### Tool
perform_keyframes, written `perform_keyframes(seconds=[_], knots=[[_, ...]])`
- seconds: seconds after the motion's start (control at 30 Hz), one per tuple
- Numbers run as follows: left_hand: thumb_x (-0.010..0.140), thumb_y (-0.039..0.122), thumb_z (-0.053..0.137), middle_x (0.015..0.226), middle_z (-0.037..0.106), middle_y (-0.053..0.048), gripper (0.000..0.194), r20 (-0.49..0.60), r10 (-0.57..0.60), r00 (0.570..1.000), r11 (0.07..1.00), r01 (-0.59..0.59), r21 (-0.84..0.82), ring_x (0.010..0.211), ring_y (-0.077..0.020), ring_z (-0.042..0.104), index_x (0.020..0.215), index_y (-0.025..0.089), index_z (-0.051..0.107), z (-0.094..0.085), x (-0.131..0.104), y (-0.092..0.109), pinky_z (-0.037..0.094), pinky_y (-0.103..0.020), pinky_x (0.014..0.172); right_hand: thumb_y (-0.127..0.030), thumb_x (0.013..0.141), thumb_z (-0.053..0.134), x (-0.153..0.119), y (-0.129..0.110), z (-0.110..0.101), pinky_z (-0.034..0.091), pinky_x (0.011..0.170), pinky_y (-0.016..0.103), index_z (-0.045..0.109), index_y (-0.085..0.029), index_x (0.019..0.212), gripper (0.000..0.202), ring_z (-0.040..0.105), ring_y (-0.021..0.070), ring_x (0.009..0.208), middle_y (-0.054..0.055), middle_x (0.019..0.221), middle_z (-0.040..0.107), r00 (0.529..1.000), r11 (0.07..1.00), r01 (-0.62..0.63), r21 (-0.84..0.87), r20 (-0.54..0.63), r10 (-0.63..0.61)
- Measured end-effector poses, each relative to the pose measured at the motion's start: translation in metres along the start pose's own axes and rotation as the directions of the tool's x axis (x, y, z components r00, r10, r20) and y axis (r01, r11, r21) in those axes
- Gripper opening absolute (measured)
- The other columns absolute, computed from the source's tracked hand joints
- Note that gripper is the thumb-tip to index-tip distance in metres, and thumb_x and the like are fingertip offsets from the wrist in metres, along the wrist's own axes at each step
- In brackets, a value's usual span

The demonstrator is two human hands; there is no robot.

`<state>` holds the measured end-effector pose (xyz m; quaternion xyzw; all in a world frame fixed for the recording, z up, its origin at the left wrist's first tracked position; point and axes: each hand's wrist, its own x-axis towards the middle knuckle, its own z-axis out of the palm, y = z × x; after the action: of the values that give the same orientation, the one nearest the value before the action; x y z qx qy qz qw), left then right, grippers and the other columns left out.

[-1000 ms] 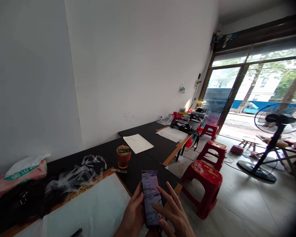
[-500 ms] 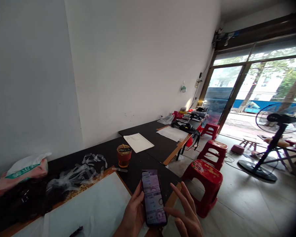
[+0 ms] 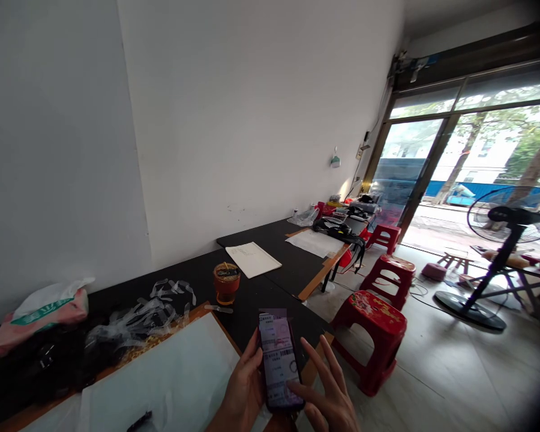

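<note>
A smartphone (image 3: 278,360) is held upright in my left hand (image 3: 245,384), the fingers wrapped round its left side. Its lit screen shows pictures of printed slips with barcodes and round stamps. My right hand (image 3: 330,390) is over the phone's lower right, its fingers spread, with one fingertip on or just above the screen. Under the phone lies the near part of a dark table with a pale sheet (image 3: 162,372) on it. A small black item (image 3: 139,421) rests on that sheet.
Behind the phone stand an amber drinking cup (image 3: 227,283) and a white paper pad (image 3: 253,259). Clear plastic strips (image 3: 139,315) and a tissue pack (image 3: 45,315) lie to the left. Red stools (image 3: 373,336) and a standing fan (image 3: 495,264) are on the right.
My right hand has moved a little left, bringing its fingertip further over the screen. The phone and my left hand stay almost where they were.
</note>
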<state>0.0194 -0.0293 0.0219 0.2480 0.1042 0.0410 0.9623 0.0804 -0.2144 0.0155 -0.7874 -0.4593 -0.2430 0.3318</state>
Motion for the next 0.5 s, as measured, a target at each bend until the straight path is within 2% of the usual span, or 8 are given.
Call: perform_keyframes(seconds=[0.27,0.5], knots=[[0.093,0.032,0.055,0.146,0.055,-0.010,0.070,-0.009,-0.004,1.000,1.000,0.004,-0.009,0.134,-0.0289,0.049,0.155,0.028,0.021,0.0013,0.0006,0.0005,0.039,-0.040,0.107,-0.048,0.100,0.039,0.0005,-0.0063,-0.0015,0.041,0.108,0.064,0.074,-0.038,0.105,0.037,0.014,0.0411,0.150,-0.008,0.162,0.027,1.000,1.000,-0.020,0.006,0.022,0.020],[0.093,0.031,0.055,0.144,0.057,-0.012,0.072,0.014,0.013,1.000,1.000,-0.013,-0.002,0.127,-0.0308,0.055,0.155,0.025,0.019,0.0009,0.0005,-0.0003,0.041,-0.042,0.103,-0.048,0.099,0.039,0.0041,-0.0037,-0.0005,0.042,0.105,0.067,0.074,-0.038,0.106,0.037,0.014,0.0440,0.149,-0.007,0.163,0.026,0.999,1.000,0.029,-0.010,0.036,-0.028]])
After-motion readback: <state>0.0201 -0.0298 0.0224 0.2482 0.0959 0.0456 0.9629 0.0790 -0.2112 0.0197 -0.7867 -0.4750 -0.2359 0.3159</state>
